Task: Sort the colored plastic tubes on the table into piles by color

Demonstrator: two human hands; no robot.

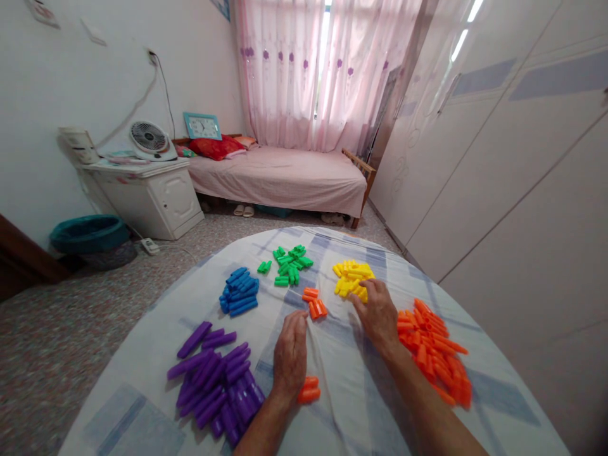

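Note:
My right hand (379, 311) reaches to the near edge of a pile of yellow plastic pen caps (350, 276), its thumb and fingers closed around a yellow cap there. My left hand (289, 354) rests on the table, fingers curled and pressed together; anything inside them is hidden. Just beyond its fingertips lie several short orange caps (317, 308) in small groups. Beside the left wrist are more orange caps (310, 389). A large heap of orange pieces (434, 354) lies right of my right forearm, and purple pieces (213, 380) spread left of my left arm.
Blue pieces (239, 291) and green pieces (291, 263) form separate piles toward the far side. All lie on a round table with a checked cloth (137, 415). Beyond stand a bed (285, 171), a white cabinet (166, 199) with a fan (149, 138), and a bin (90, 233).

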